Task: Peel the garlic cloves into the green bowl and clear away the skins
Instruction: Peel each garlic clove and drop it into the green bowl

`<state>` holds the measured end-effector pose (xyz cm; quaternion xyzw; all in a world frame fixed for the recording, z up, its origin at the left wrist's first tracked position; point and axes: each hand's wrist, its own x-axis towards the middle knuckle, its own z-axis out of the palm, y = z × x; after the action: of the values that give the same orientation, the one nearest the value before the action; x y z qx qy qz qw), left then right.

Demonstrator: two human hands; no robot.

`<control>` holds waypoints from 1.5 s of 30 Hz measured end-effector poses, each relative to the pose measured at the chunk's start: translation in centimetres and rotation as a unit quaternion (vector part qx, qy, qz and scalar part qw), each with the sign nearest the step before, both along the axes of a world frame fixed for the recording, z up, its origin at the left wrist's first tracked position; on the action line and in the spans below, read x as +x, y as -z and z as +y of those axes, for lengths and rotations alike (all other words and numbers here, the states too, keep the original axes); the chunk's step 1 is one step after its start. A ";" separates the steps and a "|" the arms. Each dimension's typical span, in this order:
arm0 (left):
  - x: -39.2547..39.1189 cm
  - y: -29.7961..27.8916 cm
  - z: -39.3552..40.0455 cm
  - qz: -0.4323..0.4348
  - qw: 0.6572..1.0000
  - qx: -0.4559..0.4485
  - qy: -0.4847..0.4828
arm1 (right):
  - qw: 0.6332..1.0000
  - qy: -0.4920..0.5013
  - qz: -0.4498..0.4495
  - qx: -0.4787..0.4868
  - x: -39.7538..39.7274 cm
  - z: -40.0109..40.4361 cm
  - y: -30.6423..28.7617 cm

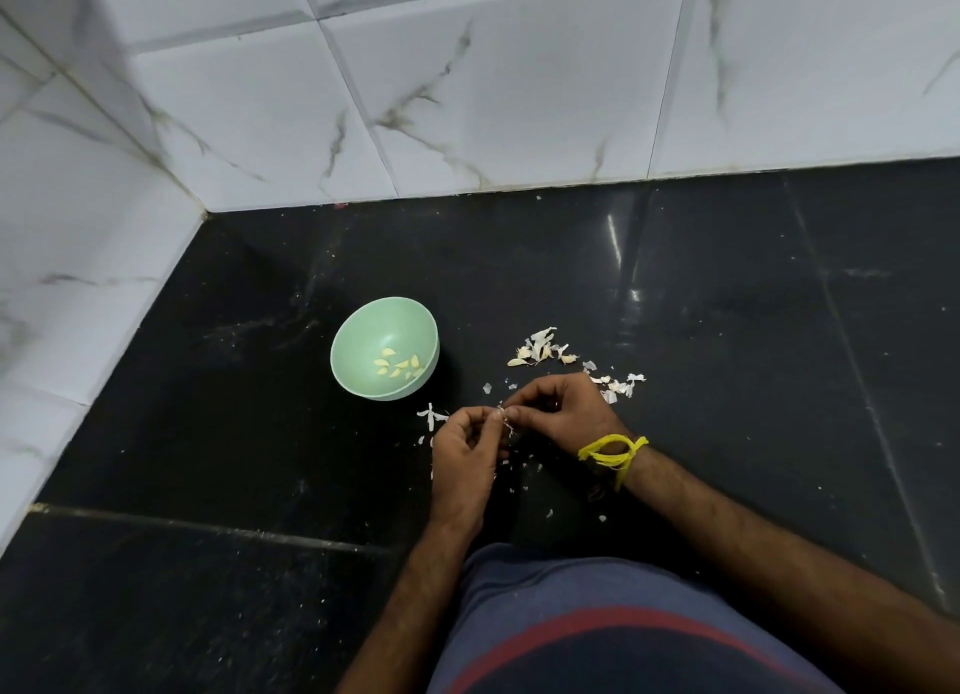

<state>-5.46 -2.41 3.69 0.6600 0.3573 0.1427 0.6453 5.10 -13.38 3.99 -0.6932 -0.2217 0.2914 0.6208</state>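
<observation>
A glossy black stone counter (727, 304) fills the lower two-thirds of the frame, dusted with pale specks and meeting white, grey-veined marble wall tiles (493, 96) that run across the top and down the left side, forming a corner at centre left. Window light glints off the stone at upper right.

A green bowl (363, 376) sits left of centre, tilted slightly toward the camera, with a handful of peeled garlic cloves (399, 365) gathered at its bottom. Papery garlic skins (543, 348) lie in a loose heap right of centre — more scraps trail toward the right hand and scatter around both wrists.

At centre frame, just below and to the right of the bowl, the person's two hands meet above the counter. The left hand (465, 457), fingers curled inward, and the right hand (563, 413), knuckles up and fingers bent, pinch a small garlic clove (505, 417) between their fingertips, a wisp of skin hanging from it; the clove itself is mostly hidden. A yellow thread (613, 452) is tied round the right wrist. Both forearms rise from the bottom edge, flanking a blue garment with a red stripe (597, 636).
</observation>
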 end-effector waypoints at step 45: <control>-0.6 -0.8 -0.2 -0.028 0.971 0.233 0.048 | 0.961 0.074 0.243 0.108 -0.8 -0.6 0.4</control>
<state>-6.04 -2.58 4.47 0.8046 0.2636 0.2092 0.4893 4.26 -14.02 3.58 -0.5445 -0.0429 0.3787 0.7472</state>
